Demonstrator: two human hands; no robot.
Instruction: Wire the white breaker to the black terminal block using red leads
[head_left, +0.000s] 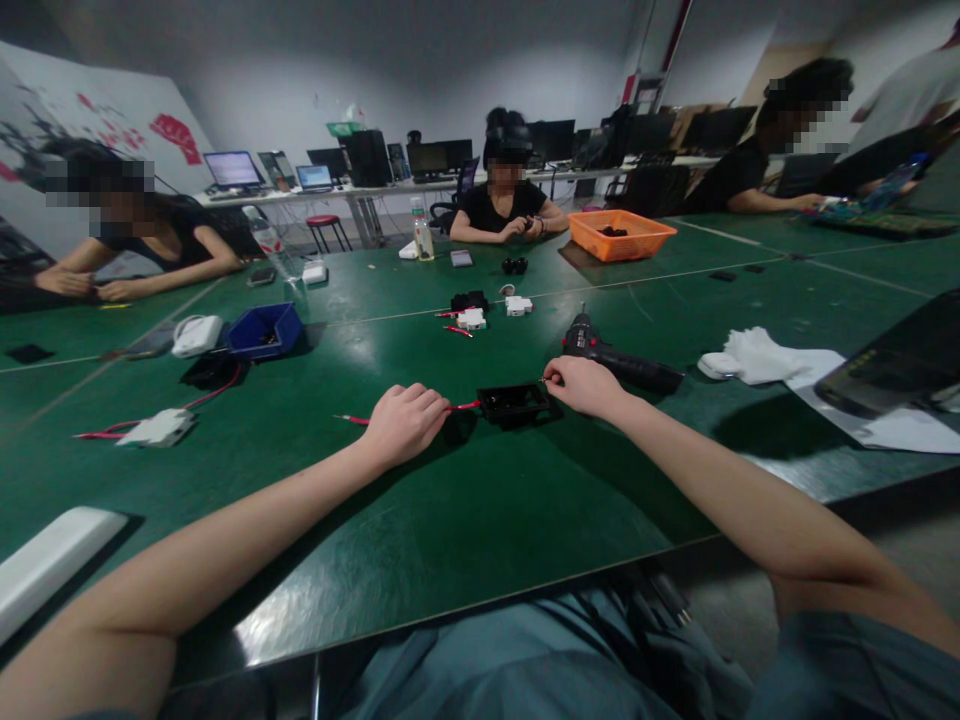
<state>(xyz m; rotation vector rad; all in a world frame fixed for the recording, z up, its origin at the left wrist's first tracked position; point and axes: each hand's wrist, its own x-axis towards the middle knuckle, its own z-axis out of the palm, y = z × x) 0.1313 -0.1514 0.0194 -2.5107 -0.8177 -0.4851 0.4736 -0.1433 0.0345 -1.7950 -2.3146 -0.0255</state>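
A black rectangular frame part (516, 404) lies on the green table (480, 500) between my hands. My left hand (405, 422) is closed around a red wire (461, 407) that runs from the left of the hand to the black part. My right hand (581, 385) is pinched at the part's right end, on something small I cannot make out. Just behind my right hand a black cordless screwdriver (619, 358) lies on its side.
A blue bin (264, 331), white socket parts (472, 319) with red wires, and an orange tray (619, 235) sit farther back. White cloth (754, 356) and a dark tablet (892, 365) are at the right. Three other people sit around the table.
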